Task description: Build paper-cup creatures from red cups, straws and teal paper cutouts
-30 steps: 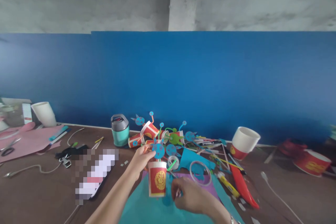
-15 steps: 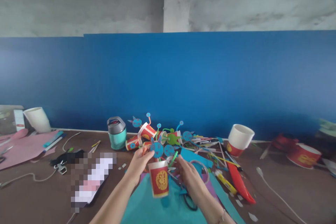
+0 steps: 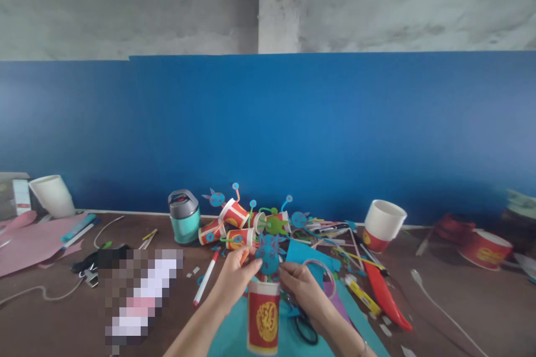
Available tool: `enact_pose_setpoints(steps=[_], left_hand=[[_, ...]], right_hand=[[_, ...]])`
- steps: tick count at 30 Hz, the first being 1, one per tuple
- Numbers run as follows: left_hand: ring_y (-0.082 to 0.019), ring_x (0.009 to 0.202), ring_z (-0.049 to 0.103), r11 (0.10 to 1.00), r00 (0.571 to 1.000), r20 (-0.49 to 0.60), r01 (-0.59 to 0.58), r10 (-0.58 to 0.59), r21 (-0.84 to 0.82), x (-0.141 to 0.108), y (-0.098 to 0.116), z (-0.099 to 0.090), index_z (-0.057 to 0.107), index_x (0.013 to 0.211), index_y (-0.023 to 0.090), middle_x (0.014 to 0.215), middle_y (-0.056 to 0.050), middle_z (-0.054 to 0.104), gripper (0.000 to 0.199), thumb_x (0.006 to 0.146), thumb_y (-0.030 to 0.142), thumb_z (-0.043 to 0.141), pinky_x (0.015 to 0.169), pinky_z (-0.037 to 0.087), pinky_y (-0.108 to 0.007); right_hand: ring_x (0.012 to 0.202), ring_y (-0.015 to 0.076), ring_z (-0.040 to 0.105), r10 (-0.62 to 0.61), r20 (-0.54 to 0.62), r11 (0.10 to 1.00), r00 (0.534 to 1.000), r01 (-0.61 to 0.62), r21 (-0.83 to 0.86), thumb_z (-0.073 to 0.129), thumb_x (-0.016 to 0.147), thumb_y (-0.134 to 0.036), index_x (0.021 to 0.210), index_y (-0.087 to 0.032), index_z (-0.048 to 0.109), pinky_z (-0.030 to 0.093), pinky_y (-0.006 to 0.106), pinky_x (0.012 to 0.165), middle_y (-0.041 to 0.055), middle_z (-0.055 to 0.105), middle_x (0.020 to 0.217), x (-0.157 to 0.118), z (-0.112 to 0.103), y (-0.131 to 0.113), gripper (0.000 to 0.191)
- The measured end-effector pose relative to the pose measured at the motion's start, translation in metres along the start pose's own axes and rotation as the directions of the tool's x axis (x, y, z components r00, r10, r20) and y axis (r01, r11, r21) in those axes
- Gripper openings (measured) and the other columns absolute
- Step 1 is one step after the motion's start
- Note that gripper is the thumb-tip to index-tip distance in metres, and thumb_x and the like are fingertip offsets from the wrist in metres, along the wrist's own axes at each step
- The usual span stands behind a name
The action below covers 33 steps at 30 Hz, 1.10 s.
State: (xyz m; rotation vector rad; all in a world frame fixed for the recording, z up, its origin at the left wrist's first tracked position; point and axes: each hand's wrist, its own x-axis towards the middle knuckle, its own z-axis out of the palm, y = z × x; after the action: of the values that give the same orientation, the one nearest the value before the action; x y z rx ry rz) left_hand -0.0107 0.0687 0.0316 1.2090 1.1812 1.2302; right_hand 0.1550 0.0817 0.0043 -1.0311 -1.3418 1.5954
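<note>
A red and white paper cup (image 3: 263,315) with a gold emblem stands upright between my hands. Above its rim is a blue paper animal face (image 3: 268,257) with pointed ears and drawn features. My left hand (image 3: 237,276) is closed at the face's left edge, thumb against it, and a short orange piece (image 3: 244,257) shows between its fingers. On the other side, the fingers of my right hand (image 3: 302,283) are pinched together beside the face; what they hold is hidden. Black-handled scissors (image 3: 307,330) lie below that hand on teal paper (image 3: 228,334).
Behind my hands lie several decorated paper cups (image 3: 234,213) in a pile. A teal flask (image 3: 185,217) and a red-capped marker (image 3: 206,279) are at left. Rightward are loose pens (image 3: 330,228), a yellow glue tube (image 3: 363,295), a red knife-shaped object (image 3: 385,298) and stacked cups (image 3: 384,223).
The cup and blue face have shifted right and nearer to me. My right fingers have come in and pinched together beside the face. The red-capped marker now shows left of my left hand.
</note>
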Motion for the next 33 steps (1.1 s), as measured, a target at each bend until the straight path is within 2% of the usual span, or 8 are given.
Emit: enact_pose_setpoints(steps=[8, 15, 18, 22, 24, 26, 28, 33], left_hand=[[-0.024, 0.083, 0.064, 0.999, 0.999, 0.047, -0.01, 0.008, 0.052, 0.005, -0.013, 0.002, 0.065, 0.081, 0.016, 0.08, -0.005, 0.07, 0.016, 0.07, 0.028, 0.064, 0.074, 0.048, -0.03], [-0.023, 0.084, 0.064, 1.0, 0.999, 0.045, 0.006, -0.007, 0.02, 0.001, -0.014, 0.009, 0.064, 0.083, 0.014, 0.083, -0.007, 0.069, 0.021, 0.071, 0.031, 0.067, 0.075, 0.048, -0.03], [-0.021, 0.074, 0.064, 0.998, 0.998, 0.032, 0.052, -0.051, -0.044, 0.005, -0.012, 0.003, 0.063, 0.075, 0.015, 0.077, -0.005, 0.069, 0.022, 0.067, 0.034, 0.071, 0.068, 0.048, -0.028], [-0.019, 0.069, 0.066, 0.976, 0.989, -0.087, 0.101, -0.12, -0.192, 0.015, -0.007, -0.021, 0.066, 0.084, 0.015, 0.078, -0.004, 0.071, 0.03, 0.064, 0.035, 0.074, 0.063, 0.049, -0.026], [-0.018, 0.066, 0.066, 0.941, 0.975, -0.122, 0.141, -0.186, -0.307, 0.019, -0.006, -0.034, 0.066, 0.09, 0.016, 0.079, -0.004, 0.072, 0.034, 0.062, 0.033, 0.076, 0.061, 0.049, -0.027], [-0.017, 0.06, 0.065, 0.912, 0.966, -0.141, 0.147, -0.216, -0.384, 0.023, -0.005, -0.044, 0.067, 0.087, 0.015, 0.072, -0.003, 0.072, 0.031, 0.061, 0.03, 0.076, 0.058, 0.049, -0.026], [-0.015, 0.057, 0.064, 0.901, 0.962, -0.154, 0.146, -0.225, -0.409, 0.024, -0.005, -0.048, 0.067, 0.081, 0.015, 0.066, -0.001, 0.071, 0.027, 0.059, 0.027, 0.077, 0.055, 0.048, -0.023], [-0.014, 0.051, 0.062, 0.903, 0.956, -0.114, 0.209, -0.269, -0.376, 0.021, -0.007, -0.04, 0.068, 0.084, 0.015, 0.066, -0.001, 0.071, 0.03, 0.058, 0.028, 0.077, 0.045, 0.042, -0.021]], right_hand=[[0.043, 0.0067, 0.03, 0.059, -0.072, 0.994, 0.996, -0.065, -0.086, 0.066, 0.066, -0.04, 0.065, -0.019, 0.055, 0.019, 0.021, 0.043, -0.0081, 0.039, 0.05, -0.005, -0.005, -0.01, 0.024], [0.035, 0.0048, 0.023, 0.005, -0.146, 0.987, 0.989, -0.028, -0.158, 0.068, 0.065, -0.056, 0.05, -0.02, 0.044, 0.014, 0.023, 0.039, -0.0099, 0.031, 0.037, -0.002, -0.005, 0.001, 0.046], [0.031, 0.0068, 0.029, 0.003, -0.163, 0.989, 0.987, -0.027, -0.145, 0.061, 0.073, -0.058, 0.058, -0.019, 0.055, 0.016, 0.023, 0.038, -0.0071, 0.04, 0.034, -0.004, -0.006, -0.003, 0.043], [0.045, 0.0127, 0.052, 0.003, -0.244, 1.0, 0.97, -0.001, 0.01, 0.048, 0.082, -0.057, 0.091, -0.018, 0.066, 0.029, 0.022, 0.039, 0.0043, 0.067, 0.069, -0.003, -0.006, -0.002, 0.044], [0.05, 0.0142, 0.058, 0.026, -0.21, 0.995, 0.977, -0.046, -0.091, 0.049, 0.08, -0.047, 0.094, -0.016, 0.066, 0.034, 0.023, 0.041, 0.0065, 0.069, 0.082, -0.002, -0.001, 0.006, 0.037], [0.055, 0.0171, 0.06, 0.028, -0.091, 0.917, 0.995, -0.062, -0.393, 0.055, 0.074, -0.032, 0.082, -0.015, 0.069, 0.042, 0.025, 0.048, 0.0059, 0.069, 0.074, -0.003, 0.007, 0.017, 0.024], [0.079, 0.0235, 0.065, -0.135, -0.009, 0.744, 0.991, 0.096, -0.661, 0.06, 0.07, -0.022, 0.081, -0.016, 0.07, 0.049, 0.031, 0.07, 0.0079, 0.07, 0.084, -0.008, 0.016, 0.03, 0.017], [0.108, 0.0325, 0.059, -0.331, 0.128, 0.406, 0.935, 0.264, -0.875, 0.064, 0.068, -0.015, 0.101, -0.017, 0.066, 0.048, 0.041, 0.091, 0.0149, 0.065, 0.11, -0.015, 0.024, 0.071, 0.033]])
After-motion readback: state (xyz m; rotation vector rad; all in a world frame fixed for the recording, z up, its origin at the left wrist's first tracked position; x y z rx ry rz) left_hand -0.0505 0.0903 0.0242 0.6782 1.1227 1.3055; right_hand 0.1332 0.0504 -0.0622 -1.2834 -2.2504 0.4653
